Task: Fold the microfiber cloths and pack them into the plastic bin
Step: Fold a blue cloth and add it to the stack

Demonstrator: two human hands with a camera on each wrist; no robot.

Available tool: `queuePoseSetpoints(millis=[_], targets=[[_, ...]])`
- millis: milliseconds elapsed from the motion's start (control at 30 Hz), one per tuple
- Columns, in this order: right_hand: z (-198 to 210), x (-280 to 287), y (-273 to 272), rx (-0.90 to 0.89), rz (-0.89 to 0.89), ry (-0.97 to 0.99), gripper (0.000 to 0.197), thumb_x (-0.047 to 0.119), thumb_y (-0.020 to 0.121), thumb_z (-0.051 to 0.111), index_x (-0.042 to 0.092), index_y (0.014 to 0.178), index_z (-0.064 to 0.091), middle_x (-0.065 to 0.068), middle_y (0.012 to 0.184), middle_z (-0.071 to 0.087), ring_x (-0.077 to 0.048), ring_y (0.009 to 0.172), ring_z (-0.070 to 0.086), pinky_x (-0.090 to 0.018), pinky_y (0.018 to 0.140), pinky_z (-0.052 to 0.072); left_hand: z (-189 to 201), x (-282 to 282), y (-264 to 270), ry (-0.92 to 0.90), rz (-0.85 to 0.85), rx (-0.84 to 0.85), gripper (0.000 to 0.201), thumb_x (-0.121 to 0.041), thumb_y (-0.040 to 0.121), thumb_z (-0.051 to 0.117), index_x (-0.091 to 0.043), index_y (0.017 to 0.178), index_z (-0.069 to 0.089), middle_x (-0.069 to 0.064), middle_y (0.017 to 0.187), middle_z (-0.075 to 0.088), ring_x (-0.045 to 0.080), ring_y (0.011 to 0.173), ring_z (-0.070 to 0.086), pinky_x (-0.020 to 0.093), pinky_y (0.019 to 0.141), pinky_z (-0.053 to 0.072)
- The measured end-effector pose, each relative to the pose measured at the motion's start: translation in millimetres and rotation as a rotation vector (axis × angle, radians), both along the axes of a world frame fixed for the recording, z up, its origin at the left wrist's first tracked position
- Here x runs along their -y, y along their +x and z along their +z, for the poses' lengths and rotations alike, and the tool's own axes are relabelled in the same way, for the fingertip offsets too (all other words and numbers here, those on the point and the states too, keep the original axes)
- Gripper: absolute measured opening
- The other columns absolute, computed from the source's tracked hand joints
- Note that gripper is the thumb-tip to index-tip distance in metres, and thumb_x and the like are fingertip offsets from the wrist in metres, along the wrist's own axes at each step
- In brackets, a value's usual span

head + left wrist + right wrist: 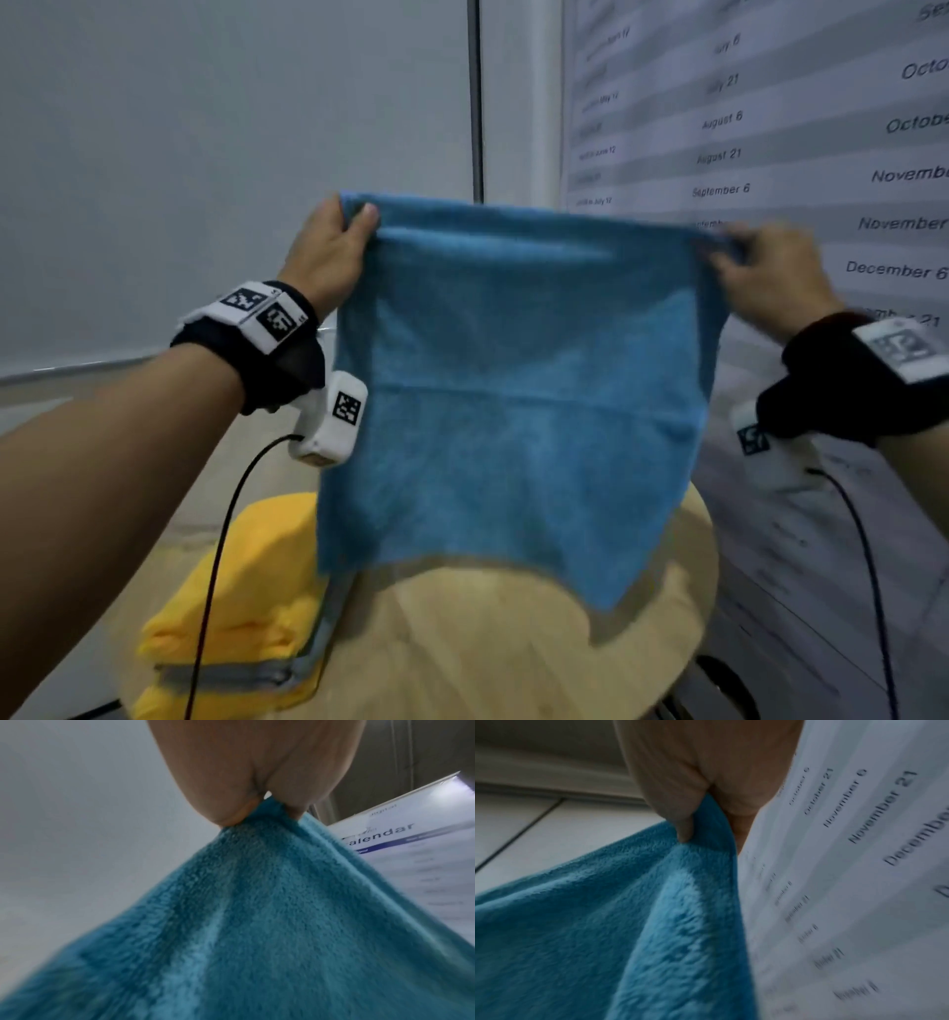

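Note:
A blue microfiber cloth (pixel 518 390) hangs spread out in the air above a round wooden table (pixel 488 647). My left hand (pixel 354 221) pinches its top left corner (pixel 275 811) between thumb and fingers. My right hand (pixel 734 252) pinches the top right corner (pixel 706 825). The cloth's lower edge dangles just over the tabletop. To the left on the table lies a pile of yellow cloths (pixel 241 580) with a grey cloth (pixel 231 676) between them. No plastic bin shows in any view.
A calendar poster (pixel 770 128) covers the wall on the right, close to my right hand. A pale wall (pixel 205 154) stands behind. Black cables (pixel 215 565) hang from both wrist cameras down past the table.

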State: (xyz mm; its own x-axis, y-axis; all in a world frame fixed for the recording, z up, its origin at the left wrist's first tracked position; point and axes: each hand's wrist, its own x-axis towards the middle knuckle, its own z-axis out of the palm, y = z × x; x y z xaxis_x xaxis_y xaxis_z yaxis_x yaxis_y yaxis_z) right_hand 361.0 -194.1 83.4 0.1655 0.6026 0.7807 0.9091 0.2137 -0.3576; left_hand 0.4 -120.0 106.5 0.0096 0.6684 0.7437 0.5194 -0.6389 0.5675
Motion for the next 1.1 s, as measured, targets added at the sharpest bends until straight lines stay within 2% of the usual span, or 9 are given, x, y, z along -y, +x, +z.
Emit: queuePoseSetpoints(millis=[67, 133, 267, 400, 533, 667, 733, 833, 1100], targets=[[18.8, 7.8, 1.6, -0.038, 0.033, 0.192, 0.038, 0.028, 0.083, 0.045, -0.004, 0.086, 0.064, -0.001, 0.059, 0.056, -0.015, 0.064, 0.045, -0.026, 0.054, 0.024, 7.8, 6.9, 4.3, 0.085, -0.134, 0.158, 0.014, -0.029, 0.094, 0.044, -0.022, 0.097, 0.055, -0.002, 0.100, 0.062, 0.009, 0.092, 0.057, 0.034, 0.093, 0.046], [23.7, 23.5, 2.7, -0.075, 0.147, 0.304, 0.028, 0.024, 0.089, 0.050, 0.004, 0.096, 0.069, 0.022, 0.061, 0.058, 0.003, 0.062, 0.047, -0.007, 0.056, 0.034, 6.1, 24.7, 8.0, 0.166, -0.293, 0.273, 0.008, -0.024, 0.094, 0.044, -0.025, 0.091, 0.052, -0.009, 0.092, 0.058, 0.002, 0.088, 0.055, 0.026, 0.090, 0.046], [-18.7, 69.5, 31.8, -0.079, 0.469, 0.198, 0.009, 0.040, 0.088, 0.060, 0.046, 0.094, 0.065, 0.033, 0.085, 0.064, 0.015, 0.081, 0.057, -0.006, 0.076, 0.043, -48.4, 59.3, -6.4, 0.062, -0.477, 0.287, 0.016, -0.034, 0.088, 0.054, -0.025, 0.088, 0.067, -0.013, 0.089, 0.066, 0.006, 0.092, 0.058, 0.025, 0.090, 0.044], [-106.1, 95.1, 54.5, -0.016, 0.754, -0.364, 0.030, 0.061, 0.076, 0.065, 0.035, 0.090, 0.073, 0.015, 0.105, 0.071, -0.002, 0.108, 0.062, -0.014, 0.091, 0.047, -133.0, 96.2, -29.9, -0.355, -0.561, -0.126, 0.052, -0.071, 0.069, 0.061, -0.028, 0.097, 0.071, -0.009, 0.092, 0.071, 0.004, 0.088, 0.065, 0.021, 0.081, 0.051], [-176.3, 93.0, 73.5, -0.014, 0.765, -0.893, 0.036, 0.068, 0.068, 0.068, 0.036, 0.083, 0.075, 0.017, 0.108, 0.069, -0.004, 0.110, 0.061, -0.020, 0.096, 0.046, -173.6, 116.0, -37.4, -0.531, -0.526, -0.798, 0.036, -0.059, 0.088, 0.048, -0.028, 0.092, 0.065, -0.016, 0.086, 0.064, 0.001, 0.083, 0.059, 0.021, 0.076, 0.045], [-198.0, 78.4, 99.6, -0.130, 0.795, -1.203, 0.019, 0.047, 0.075, 0.076, 0.028, 0.079, 0.076, 0.012, 0.100, 0.072, -0.016, 0.097, 0.067, -0.029, 0.089, 0.049, -164.9, 134.2, -28.5, -0.994, -0.715, -0.855, 0.019, -0.032, 0.093, 0.057, -0.030, 0.074, 0.059, -0.015, 0.057, 0.051, 0.005, 0.054, 0.045, 0.021, 0.052, 0.034], [-191.7, 72.1, 103.2, -0.190, 0.844, -1.260, 0.012, 0.032, 0.079, 0.076, 0.019, 0.078, 0.074, 0.004, 0.090, 0.072, -0.017, 0.086, 0.066, -0.028, 0.082, 0.048, -157.7, 131.9, -23.6, -1.028, -0.741, -0.889, 0.019, -0.031, 0.093, 0.058, -0.026, 0.075, 0.060, -0.011, 0.058, 0.049, 0.009, 0.055, 0.044, 0.025, 0.051, 0.033], [-182.5, 59.8, 99.9, -0.228, 0.693, -1.233, 0.020, 0.028, 0.077, 0.074, 0.008, 0.077, 0.073, -0.011, 0.080, 0.071, -0.020, 0.078, 0.064, -0.029, 0.075, 0.048, -155.5, 108.0, -11.0, -0.878, -0.660, -0.984, 0.022, -0.030, 0.094, 0.055, -0.015, 0.080, 0.060, -0.005, 0.067, 0.052, 0.005, 0.063, 0.046, 0.023, 0.060, 0.038], [-181.3, -17.3, 82.2, -0.179, 0.257, -1.016, 0.021, 0.020, 0.087, 0.064, 0.012, 0.069, 0.069, 0.000, 0.069, 0.069, -0.014, 0.064, 0.061, -0.030, 0.067, 0.042, -161.0, -2.8, 29.9, -0.651, -0.143, -1.178, 0.025, -0.027, 0.095, 0.050, -0.013, 0.074, 0.050, 0.000, 0.072, 0.052, 0.018, 0.071, 0.049, 0.027, 0.064, 0.034]])
